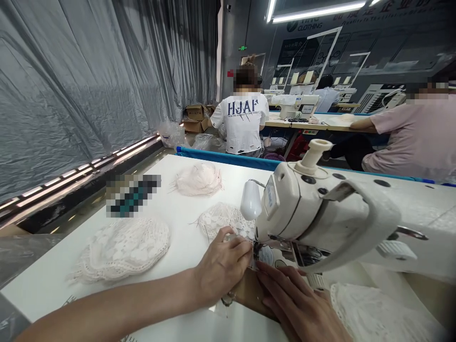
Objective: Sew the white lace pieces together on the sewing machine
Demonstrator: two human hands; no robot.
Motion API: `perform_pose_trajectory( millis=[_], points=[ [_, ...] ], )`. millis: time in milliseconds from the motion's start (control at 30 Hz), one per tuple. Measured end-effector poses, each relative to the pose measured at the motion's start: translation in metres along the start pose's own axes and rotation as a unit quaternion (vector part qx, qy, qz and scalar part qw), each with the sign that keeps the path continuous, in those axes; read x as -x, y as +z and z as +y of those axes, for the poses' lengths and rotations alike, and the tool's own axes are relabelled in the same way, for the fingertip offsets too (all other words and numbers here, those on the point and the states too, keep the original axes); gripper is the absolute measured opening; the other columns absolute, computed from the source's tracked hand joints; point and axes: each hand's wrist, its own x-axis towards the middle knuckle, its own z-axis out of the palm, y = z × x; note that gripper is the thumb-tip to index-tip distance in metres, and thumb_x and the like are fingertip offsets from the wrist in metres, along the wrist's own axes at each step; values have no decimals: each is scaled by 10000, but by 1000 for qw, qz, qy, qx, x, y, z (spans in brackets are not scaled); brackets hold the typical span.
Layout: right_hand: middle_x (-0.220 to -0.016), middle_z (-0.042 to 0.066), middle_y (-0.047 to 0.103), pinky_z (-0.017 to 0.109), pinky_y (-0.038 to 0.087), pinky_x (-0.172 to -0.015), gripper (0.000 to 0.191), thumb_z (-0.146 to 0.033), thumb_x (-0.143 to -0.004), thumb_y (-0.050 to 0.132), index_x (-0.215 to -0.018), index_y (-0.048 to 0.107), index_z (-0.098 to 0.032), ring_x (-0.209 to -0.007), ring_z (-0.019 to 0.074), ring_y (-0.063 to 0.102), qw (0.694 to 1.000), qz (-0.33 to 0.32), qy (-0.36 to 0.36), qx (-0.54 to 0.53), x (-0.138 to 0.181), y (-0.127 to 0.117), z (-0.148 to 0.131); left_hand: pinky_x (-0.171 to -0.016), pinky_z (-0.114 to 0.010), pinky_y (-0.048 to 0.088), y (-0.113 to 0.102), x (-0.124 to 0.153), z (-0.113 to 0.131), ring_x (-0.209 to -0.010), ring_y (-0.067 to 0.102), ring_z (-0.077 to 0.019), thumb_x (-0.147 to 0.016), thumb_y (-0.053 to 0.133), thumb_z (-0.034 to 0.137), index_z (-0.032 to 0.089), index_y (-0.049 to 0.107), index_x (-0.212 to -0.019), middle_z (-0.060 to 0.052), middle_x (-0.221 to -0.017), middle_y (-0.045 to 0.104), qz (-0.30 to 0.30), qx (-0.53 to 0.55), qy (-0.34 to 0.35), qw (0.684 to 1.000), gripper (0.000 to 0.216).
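A white sewing machine (342,213) stands at the right, its needle area low on the head's left side. My left hand (226,266) is closed just left of the needle, fingers curled on the edge of a white lace piece (217,218) that spreads out behind it. My right hand (295,297) lies with fingers stretched out and close together, tips near the presser foot, over a brown plate (251,292). Whatever fabric lies under its fingertips is mostly hidden.
On the white table (188,218) lie a pile of white lace pieces (124,249), a pale pink piece (199,179) and a blurred-out dark object (133,195). More white lace (377,311) is at right. People sit at a further sewing table; a grey curtain (107,71) hangs left.
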Motion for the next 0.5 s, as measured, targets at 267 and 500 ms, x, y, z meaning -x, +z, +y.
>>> perform_pose_trajectory(
  millis=[267, 500],
  points=[
    [-1084, 85, 692, 398, 416, -818, 243, -166, -968, 385, -1007, 624, -143, -875, 197, 624, 987, 62, 104, -109, -22, -24, -22, -1000, -504, 304, 14, 2, -14, -1136, 514, -206, -961, 313, 142, 146, 506, -1183, -120, -1209, 578, -46, 27, -55, 997, 294],
    [-814, -9, 674, 287, 395, -700, 265, -245, -967, 383, -781, 566, -200, -740, 135, 568, 984, 79, 84, -136, 17, -60, -47, -880, -685, 354, 3, 57, 7, -1328, 308, -394, -894, 491, 314, 264, 432, -1347, -156, -1442, 361, -193, -32, -106, 975, 459]
  ],
)
